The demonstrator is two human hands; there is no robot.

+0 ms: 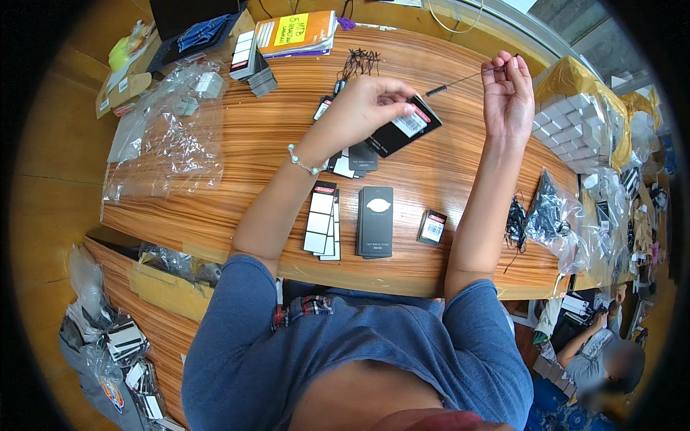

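Note:
My left hand point(365, 108) pinches black hang tags point(392, 138), one with a white barcode label and a red strip, held tilted above the table. From their upper corner a thin black string point(468, 77) with a small dark end piece runs up to my right hand point(507, 97). That hand is raised, palm toward me, its fingertips closed on the string, which looks taut. Beneath my left hand lie more dark tags point(363, 159). Nearer me are a stack of black tags point(376, 223), white-panelled cards point(319, 219) and a small pile of barcode tags point(433, 227).
Black strings point(359, 63) lie in a bunch at the back, with more strings point(515, 221) at right. Clear plastic bags point(169, 136) cover the left side. Notebooks point(295, 34) and a card stack point(253, 68) stand behind. White small boxes point(571, 129) fill the right. Another person point(600, 352) sits lower right.

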